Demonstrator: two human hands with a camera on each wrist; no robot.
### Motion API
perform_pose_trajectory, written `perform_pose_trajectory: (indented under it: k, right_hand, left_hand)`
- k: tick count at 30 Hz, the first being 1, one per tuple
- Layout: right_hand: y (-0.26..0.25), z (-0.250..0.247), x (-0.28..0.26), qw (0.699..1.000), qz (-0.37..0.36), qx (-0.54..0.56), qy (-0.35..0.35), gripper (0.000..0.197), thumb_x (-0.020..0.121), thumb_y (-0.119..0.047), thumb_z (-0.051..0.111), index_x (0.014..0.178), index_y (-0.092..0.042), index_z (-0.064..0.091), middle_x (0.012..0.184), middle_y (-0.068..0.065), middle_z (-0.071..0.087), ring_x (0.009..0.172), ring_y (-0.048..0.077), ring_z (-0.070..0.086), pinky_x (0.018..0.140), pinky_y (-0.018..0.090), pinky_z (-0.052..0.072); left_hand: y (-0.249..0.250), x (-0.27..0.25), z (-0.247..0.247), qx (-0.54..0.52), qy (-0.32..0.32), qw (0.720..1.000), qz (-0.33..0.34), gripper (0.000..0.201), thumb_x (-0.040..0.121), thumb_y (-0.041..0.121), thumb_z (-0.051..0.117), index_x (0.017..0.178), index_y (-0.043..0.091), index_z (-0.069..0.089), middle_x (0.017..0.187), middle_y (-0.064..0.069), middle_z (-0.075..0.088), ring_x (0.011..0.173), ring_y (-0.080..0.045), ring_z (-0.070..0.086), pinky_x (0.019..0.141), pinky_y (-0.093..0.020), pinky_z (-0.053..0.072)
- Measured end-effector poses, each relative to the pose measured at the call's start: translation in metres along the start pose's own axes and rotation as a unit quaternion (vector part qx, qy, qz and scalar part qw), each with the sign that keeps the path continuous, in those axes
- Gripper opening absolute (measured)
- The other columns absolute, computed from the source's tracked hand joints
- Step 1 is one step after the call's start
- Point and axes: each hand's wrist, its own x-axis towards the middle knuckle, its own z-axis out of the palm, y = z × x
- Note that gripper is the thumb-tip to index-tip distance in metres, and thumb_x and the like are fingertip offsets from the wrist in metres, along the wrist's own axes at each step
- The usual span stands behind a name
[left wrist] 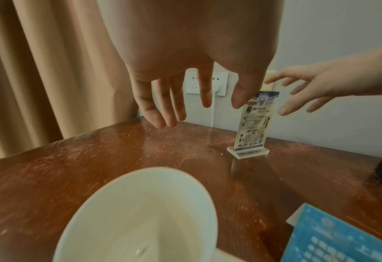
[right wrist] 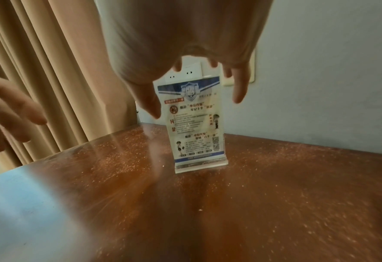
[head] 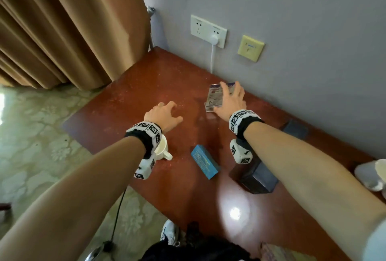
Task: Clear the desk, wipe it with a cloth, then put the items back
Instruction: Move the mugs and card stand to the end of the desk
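Note:
A clear acrylic sign holder [head: 214, 98] [left wrist: 254, 124] [right wrist: 196, 127] with a printed card stands upright on the dusty red-brown desk [head: 146, 93], near the wall. My right hand [head: 231, 98] [right wrist: 195, 102] hovers at its top, thumb on one side and fingers spread on the other, with gaps showing and no grip. My left hand [head: 165, 112] [left wrist: 201, 113] hangs open over bare desk to the left of the sign, holding nothing. A white cup [head: 161, 149] [left wrist: 140, 212] sits under my left wrist. A blue box [head: 204, 163] [left wrist: 342, 239] lies between my arms.
A dark box [head: 259, 179] stands under my right forearm, with a dark flat item [head: 295, 129] by the wall. White cups [head: 371, 175] sit at the far right. A plugged white cable [head: 212, 58] drops behind the desk. A brown curtain [head: 62, 31] hangs beyond the left edge.

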Motion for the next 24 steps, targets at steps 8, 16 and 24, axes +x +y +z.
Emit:
perform_pose_trajectory:
  k: [8, 16, 24]
  right_hand:
    - [-0.007, 0.018, 0.019, 1.000, -0.004, -0.008, 0.023, 0.083, 0.083, -0.048, 0.069, 0.150, -0.035, 0.023, 0.160, 0.018, -0.008, 0.146, 0.042, -0.010, 0.107, 0.063, 0.027]
    - [-0.010, 0.007, 0.031, 0.997, -0.029, -0.002, 0.065, 0.043, 0.084, -0.053, 0.065, 0.118, -0.029, 0.053, 0.136, 0.012, 0.033, 0.128, 0.037, 0.030, 0.094, 0.055, 0.037]
    - [-0.025, 0.016, 0.012, 0.997, -0.053, -0.006, 0.058, 0.039, 0.084, -0.054, 0.063, 0.110, -0.027, 0.054, 0.135, 0.012, 0.036, 0.123, 0.035, 0.033, 0.094, 0.050, 0.035]
  left_hand:
    - [-0.011, -0.004, 0.014, 0.003, -0.011, 0.999, -0.049, 0.050, 0.088, 0.052, 0.052, 0.133, 0.032, 0.046, 0.129, -0.005, 0.052, 0.111, -0.029, 0.055, 0.089, -0.040, 0.043]
    - [-0.022, -0.012, 0.018, -0.001, -0.015, 0.997, -0.070, 0.049, 0.088, 0.052, 0.052, 0.132, 0.031, 0.047, 0.122, -0.003, 0.054, 0.106, -0.026, 0.057, 0.090, -0.041, 0.046]
    - [-0.045, -0.027, 0.023, -0.014, -0.052, 0.995, -0.082, 0.050, 0.085, 0.050, 0.059, 0.132, 0.035, 0.049, 0.127, -0.001, 0.052, 0.113, -0.025, 0.054, 0.094, -0.042, 0.044]
